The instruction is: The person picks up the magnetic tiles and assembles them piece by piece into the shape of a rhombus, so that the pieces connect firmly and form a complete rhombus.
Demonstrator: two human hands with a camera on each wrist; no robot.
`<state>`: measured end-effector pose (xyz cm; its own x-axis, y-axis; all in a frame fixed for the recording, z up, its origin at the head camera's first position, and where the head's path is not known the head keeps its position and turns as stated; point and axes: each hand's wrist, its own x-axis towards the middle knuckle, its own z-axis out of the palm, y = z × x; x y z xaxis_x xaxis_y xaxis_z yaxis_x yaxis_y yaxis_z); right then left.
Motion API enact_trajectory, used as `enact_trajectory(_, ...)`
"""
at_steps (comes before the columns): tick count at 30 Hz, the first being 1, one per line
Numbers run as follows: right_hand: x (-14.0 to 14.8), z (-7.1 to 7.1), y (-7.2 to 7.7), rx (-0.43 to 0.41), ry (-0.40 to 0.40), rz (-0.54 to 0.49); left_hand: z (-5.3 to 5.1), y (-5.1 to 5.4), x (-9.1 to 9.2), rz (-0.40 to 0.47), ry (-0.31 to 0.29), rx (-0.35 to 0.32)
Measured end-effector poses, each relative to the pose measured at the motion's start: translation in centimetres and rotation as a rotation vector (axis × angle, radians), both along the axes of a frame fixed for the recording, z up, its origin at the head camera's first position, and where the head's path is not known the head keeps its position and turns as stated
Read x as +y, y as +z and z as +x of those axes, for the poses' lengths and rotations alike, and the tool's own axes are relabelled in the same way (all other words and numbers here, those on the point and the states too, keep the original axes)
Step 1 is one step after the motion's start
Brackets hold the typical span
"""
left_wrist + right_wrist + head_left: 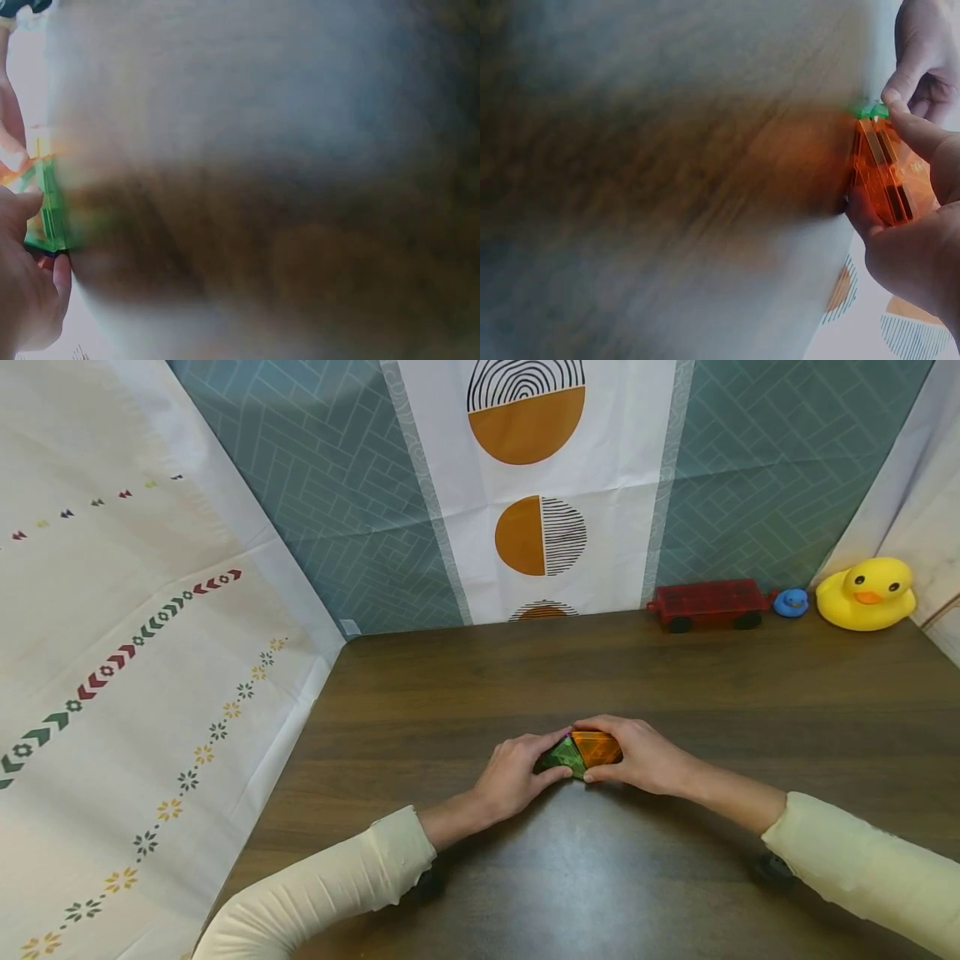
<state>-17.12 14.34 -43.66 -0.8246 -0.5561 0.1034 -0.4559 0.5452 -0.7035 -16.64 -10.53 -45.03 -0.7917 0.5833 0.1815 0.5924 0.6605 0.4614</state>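
Observation:
Near the middle of the table (465,693), my two hands meet around a small group of translucent magnetic tiles. My left hand (513,774) grips the green triangular tile (564,757) between its thumb and fingers. With thumb and fingers at opposite edges, my right hand (651,757) holds the orange triangular tile (597,747), which lies against the green one. A sliver of purple shows at the back beside the left fingertips. In the right wrist view, the orange piece (881,165) has a thick, layered side. The fingers partly cover both pieces.
Along the back edge stand a red wheeled wagon (708,602), a small blue duck (791,602) and a large yellow duck (866,597). Patterned cloth (330,485) hangs behind the table, and a white embroidered cloth (135,610) hangs on the left.

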Motion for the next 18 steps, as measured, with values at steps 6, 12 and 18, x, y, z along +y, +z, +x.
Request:
enact_trajectory(6, 1.5, -0.3, 0.6, -0.085, 0.003, -0.014, -0.3, 0.2, -0.8, 0.074, -0.021, -0.079)
enact_trajectory(12, 3.0, -0.4, 1.1, -0.156, 0.005, -0.074, -1.0, 0.5, -1.5, 0.241, -0.043, -0.097)
enact_trajectory(18, 3.5, -0.2, 1.3, -0.259, -0.006, -0.124, -1.5, 0.7, -1.3, 0.343, -0.076, -0.116)
